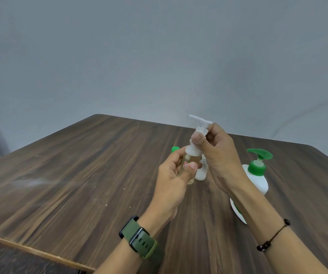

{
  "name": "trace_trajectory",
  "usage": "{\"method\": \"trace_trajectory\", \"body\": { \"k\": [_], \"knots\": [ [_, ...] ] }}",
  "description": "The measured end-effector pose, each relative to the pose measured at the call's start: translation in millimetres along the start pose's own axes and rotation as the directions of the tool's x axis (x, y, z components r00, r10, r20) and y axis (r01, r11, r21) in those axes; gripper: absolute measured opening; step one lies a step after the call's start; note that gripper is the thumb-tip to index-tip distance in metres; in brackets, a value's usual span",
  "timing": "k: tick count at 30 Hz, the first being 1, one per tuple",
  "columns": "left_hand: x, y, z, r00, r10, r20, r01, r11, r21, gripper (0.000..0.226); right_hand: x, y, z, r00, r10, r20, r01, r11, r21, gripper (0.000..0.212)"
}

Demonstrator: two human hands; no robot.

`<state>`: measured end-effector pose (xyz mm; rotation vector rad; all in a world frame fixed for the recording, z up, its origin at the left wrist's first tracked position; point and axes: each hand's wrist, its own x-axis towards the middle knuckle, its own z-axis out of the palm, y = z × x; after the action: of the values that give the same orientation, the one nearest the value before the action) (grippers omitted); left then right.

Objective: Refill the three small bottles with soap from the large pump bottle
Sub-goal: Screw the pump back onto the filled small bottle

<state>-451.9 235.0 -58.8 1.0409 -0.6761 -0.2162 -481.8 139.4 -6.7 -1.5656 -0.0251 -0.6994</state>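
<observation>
My left hand (176,175) grips a small clear bottle (190,158) with yellowish liquid and a red label, held above the table. My right hand (216,153) pinches the collar of that bottle's white pump top (200,121). Behind the held bottle stands a second small bottle (201,174), clear with white contents, mostly hidden. A green cap (175,149) of a third small bottle peeks out left of my fingers. The large white pump bottle (258,178) with a green pump head stands at the right, partly behind my right forearm.
The dark wood table (80,175) has a pale strip along its near left edge (31,252). A grey wall rises behind the table. A white and green object (237,211) lies by my right forearm, mostly hidden.
</observation>
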Motion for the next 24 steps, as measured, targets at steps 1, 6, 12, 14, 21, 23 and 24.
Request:
{"method": "trace_trajectory", "body": {
  "k": [1, 6, 12, 14, 21, 23, 24],
  "knots": [
    [0.3, -0.5, 2.1, 1.0, -0.001, 0.013, 0.001, 1.0, -0.004, 0.027, 0.0, 1.9, 1.2, 1.0, 0.017, -0.014, -0.017, 1.0, 0.009, 0.047],
    [1.3, 0.7, 8.0, 0.999, -0.009, 0.042, 0.011, 0.999, -0.054, 0.03, 0.1, 7.0, -3.6, 0.998, 0.039, 0.039, -0.047, 0.973, 0.225, 0.048],
    [2.3, 0.3, 10.1, 0.999, -0.019, 0.048, 0.022, 0.998, -0.052, 0.03, -3.3, 6.0, -10.3, 0.997, 0.051, 0.054, -0.064, 0.958, 0.279, 0.017],
    [2.9, -0.4, 10.0, 0.999, -0.027, 0.039, 0.03, 0.998, -0.056, 0.03, -0.7, 7.1, -11.2, 0.996, 0.071, 0.054, -0.083, 0.961, 0.265, 0.021],
    [3.3, -1.7, 11.9, 0.999, -0.036, 0.03, 0.037, 0.998, -0.048, 0.031, -1.6, 7.7, -15.1, 0.988, 0.068, 0.139, -0.107, 0.948, 0.298, 0.027],
    [4.1, -1.4, 12.2, 0.999, -0.031, 0.032, 0.032, 0.999, -0.039, 0.031, -1.5, 8.0, -15.4, 0.99, 0.049, 0.135, -0.084, 0.96, 0.268, 0.016],
    [4.4, -1.4, 12.2, 0.999, -0.028, 0.033, 0.029, 0.999, -0.036, 0.031, -0.9, 7.2, -14.7, 0.989, 0.047, 0.139, -0.082, 0.962, 0.259, 0.016]
  ]
}}
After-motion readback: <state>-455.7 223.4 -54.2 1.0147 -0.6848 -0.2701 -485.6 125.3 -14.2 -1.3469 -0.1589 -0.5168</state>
